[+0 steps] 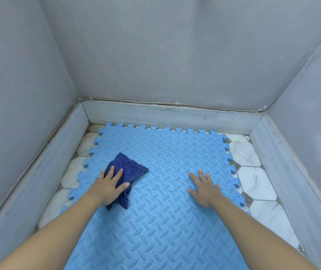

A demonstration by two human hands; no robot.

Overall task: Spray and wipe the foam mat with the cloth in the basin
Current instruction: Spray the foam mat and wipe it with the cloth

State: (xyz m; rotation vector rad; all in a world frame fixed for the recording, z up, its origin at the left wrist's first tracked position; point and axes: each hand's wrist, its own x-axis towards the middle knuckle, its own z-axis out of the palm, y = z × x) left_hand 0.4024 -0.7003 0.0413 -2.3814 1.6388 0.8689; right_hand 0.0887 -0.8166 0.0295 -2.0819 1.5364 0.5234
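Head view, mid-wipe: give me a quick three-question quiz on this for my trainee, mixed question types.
1. True or false: the dark blue cloth lies under the right hand.
2. Which surface is the right hand pressed flat on?
A. the blue foam mat
B. the marble floor tiles
C. the grey skirting
3. Fill in: the left hand holds the cloth on the mat's ____ half.

Key: 1 false, it lies under the left hand; 2 A; 3 left.
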